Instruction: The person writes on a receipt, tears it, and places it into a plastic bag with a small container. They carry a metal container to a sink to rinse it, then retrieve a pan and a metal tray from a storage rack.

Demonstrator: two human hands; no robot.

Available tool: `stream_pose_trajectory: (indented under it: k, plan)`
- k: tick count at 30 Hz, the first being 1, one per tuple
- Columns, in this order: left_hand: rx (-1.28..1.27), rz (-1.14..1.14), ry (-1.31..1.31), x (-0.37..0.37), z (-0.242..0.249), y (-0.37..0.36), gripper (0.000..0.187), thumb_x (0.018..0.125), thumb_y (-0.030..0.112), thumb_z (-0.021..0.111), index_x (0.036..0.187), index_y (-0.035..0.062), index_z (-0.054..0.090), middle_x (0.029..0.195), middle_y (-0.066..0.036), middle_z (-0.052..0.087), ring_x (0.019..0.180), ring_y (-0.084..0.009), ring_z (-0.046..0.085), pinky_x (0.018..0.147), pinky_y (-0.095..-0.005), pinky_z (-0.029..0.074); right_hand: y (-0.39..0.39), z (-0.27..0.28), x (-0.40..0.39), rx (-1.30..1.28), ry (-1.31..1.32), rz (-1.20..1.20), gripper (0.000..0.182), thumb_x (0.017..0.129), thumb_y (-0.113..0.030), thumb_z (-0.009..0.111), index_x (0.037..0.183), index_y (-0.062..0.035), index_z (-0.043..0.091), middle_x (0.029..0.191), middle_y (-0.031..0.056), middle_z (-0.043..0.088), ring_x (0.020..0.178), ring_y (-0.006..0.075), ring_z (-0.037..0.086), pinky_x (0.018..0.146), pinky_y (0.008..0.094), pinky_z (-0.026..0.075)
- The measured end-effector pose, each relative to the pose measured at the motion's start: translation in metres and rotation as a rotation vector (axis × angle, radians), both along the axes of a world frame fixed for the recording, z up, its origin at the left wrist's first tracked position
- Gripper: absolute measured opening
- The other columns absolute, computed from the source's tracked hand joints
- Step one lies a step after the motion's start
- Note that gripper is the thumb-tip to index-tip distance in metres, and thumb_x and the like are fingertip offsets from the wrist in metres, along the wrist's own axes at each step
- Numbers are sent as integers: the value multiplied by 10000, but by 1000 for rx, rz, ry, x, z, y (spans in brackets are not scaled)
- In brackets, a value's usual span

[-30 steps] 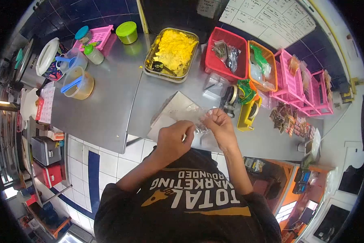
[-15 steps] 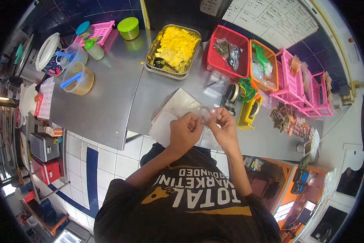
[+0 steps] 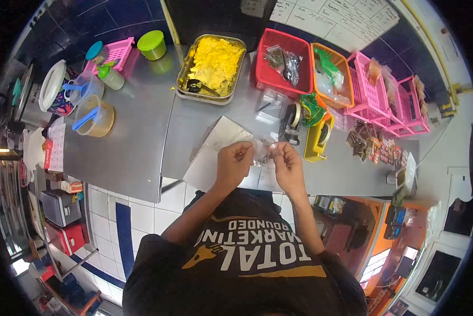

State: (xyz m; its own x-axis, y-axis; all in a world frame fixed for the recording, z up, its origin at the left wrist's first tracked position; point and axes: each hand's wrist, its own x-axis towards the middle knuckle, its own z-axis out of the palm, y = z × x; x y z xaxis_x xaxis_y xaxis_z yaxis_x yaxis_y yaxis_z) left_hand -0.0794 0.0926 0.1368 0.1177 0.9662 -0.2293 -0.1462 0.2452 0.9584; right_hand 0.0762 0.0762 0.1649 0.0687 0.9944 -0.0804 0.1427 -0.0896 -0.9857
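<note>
clear plastic (image 3: 260, 149): part-hidden by fingers | wall chart (image 3: 334, 19): top cut off

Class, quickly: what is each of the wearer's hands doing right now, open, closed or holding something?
Left hand: closed, fingertips pinching thin clear plastic.
Right hand: closed, fingertips pinching the same clear plastic.

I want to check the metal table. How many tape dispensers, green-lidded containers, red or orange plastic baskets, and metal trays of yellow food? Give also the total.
Tape dispensers: 2 (yellow, black)
Green-lidded containers: 2 (round green tub, clear bottle)
Plastic baskets: 2 (red, orange)
Metal tray of yellow food: 1
Total: 7
</note>
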Motion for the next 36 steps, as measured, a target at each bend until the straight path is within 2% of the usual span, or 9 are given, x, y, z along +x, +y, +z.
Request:
stream_pose_trajectory:
  k: [2, 7, 9, 13, 16, 21, 24, 33, 36]
  plan:
    - [-8, -17, -7, -1, 1, 3, 119, 908, 71, 579, 894, -13, 662, 615, -11, 568, 441, -28, 451, 393, -207, 337, 2, -6, 1, -16, 232, -58, 105, 948, -32, 492, 1001, 4, 575, 895, 43, 667, 813, 75, 591, 746, 228, 463]
    - [35, -88, 44, -6, 1, 3, 122, 902, 61, 580, 827, -18, 635, 612, -7, 567, 449, -27, 455, 395, -207, 329, -4, -11, -3, -27, 257, -84, 102, 930, 7, 498, 1009, -8, 560, 970, 49, 682, 834, 74, 596, 771, 223, 466]
    - [52, -32, 85, -2, 5, 3, 108, 901, 45, 572, 825, -8, 626, 605, -6, 564, 433, -37, 454, 378, -213, 335, -4, -13, -4, 7, 309, -72, 105, 915, 29, 513, 999, -17, 556, 991, 60, 690, 850, 72, 600, 787, 232, 471]
    - [89, -46, 140, -2, 3, 3, 118, 901, 39, 570, 796, 6, 614, 597, -3, 561, 427, -44, 459, 373, -215, 339, 1, -12, -4, 68, 231, -104, 123, 915, 27, 506, 1008, -16, 572, 970, 56, 693, 857, 84, 603, 795, 240, 472]
    - [28, -129, 92, -3, 4, 5, 135, 901, 47, 577, 772, 23, 607, 602, -2, 565, 424, -42, 457, 371, -215, 336, 1, -11, 0, 102, 94, -70, 137, 913, 24, 502, 1004, -4, 600, 970, 67, 695, 860, 99, 609, 792, 248, 476]
    - [-80, -92, -45, -2, 4, 6, 140, 906, 58, 582, 770, 38, 605, 588, 13, 538, 427, -35, 435, 380, -208, 327, 3, -12, 4, 114, -50, -26, 165, 892, 30, 507, 988, 23, 642, 930, 95, 692, 822, 112, 619, 752, 263, 490]
    - [-94, -96, -81, -2, 0, 7, 132, 914, 64, 577, 789, 37, 610, 582, 23, 522, 429, -29, 420, 383, -206, 325, 6, 3, 7, 41, -53, 41, 187, 879, 37, 506, 993, 31, 653, 863, 96, 688, 768, 116, 624, 710, 258, 498]
    - [-33, -119, 50, 2, -7, 10, 106, 923, 88, 579, 868, 22, 642, 594, 22, 528, 440, -38, 438, 387, -210, 336, 27, -16, 20, -178, 7, 152, 159, 824, 11, 574, 942, 29, 680, 743, 54, 678, 696, 96, 626, 638, 245, 501]
    - [15, -130, 116, 4, -18, 13, 107, 919, 100, 590, 900, 17, 655, 607, 15, 547, 453, -43, 461, 395, -214, 346, 32, -33, 24, -138, -24, 157, 142, 813, 8, 583, 914, 30, 682, 733, 51, 678, 671, 97, 623, 632, 257, 505]
